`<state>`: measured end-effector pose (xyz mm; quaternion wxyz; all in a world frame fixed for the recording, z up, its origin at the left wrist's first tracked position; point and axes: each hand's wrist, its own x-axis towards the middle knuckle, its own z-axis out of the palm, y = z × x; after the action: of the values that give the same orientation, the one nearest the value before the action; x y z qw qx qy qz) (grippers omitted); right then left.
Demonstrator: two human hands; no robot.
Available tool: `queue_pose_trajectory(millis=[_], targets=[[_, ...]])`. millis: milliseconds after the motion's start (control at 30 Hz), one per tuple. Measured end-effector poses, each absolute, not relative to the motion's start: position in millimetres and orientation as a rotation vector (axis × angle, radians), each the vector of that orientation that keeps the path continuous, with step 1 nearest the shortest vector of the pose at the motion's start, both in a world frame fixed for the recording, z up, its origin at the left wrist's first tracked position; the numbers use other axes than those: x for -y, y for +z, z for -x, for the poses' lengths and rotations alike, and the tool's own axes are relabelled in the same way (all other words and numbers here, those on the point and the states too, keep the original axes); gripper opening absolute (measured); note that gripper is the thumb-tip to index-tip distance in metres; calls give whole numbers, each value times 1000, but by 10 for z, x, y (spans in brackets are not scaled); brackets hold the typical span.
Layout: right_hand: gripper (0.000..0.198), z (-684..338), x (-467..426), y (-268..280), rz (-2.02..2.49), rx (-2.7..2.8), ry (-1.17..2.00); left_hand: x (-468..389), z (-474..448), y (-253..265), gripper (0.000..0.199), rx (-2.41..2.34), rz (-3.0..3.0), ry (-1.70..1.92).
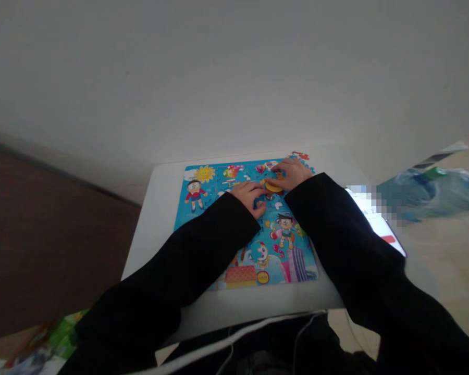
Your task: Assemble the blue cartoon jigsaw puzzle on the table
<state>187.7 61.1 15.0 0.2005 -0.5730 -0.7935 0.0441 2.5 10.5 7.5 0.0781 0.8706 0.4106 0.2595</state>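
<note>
A colourful jigsaw puzzle (214,190) with a blue background and cartoon figures lies flat on a small white table. My left hand (251,197) rests on its middle, fingers reaching right and the thumb apart below them. At the upper right of the puzzle lies my right hand (293,173), fingers spread and pointing left, the thumb near a yellow-orange printed figure (275,186). Whether a loose piece sits under these fingertips is hidden. Past the top right corner, beside my right hand, lie small coloured puzzle pieces (301,155).
The white table (150,219) stands against a pale wall (234,78). A lit phone (379,224) lies right of my right forearm. A white cable (234,336) crosses below the table's front edge. Clear plastic bags (437,190) are on the floor at right.
</note>
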Motion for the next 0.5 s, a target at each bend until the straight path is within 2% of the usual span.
queue_pose_trajectory(millis=[167, 333, 500], targets=[[33, -1948, -689, 90, 1636, 1959, 299, -100, -23, 58, 31, -1231, -2614, 795], [22, -1945, -698, 203, 1503, 1638, 728, -117, -19, 49, 31, -1212, -2637, 805], [33, -1958, -543, 574, 1371, 1570, 889, -122, -9, 72, 30, -1215, -2589, 778]])
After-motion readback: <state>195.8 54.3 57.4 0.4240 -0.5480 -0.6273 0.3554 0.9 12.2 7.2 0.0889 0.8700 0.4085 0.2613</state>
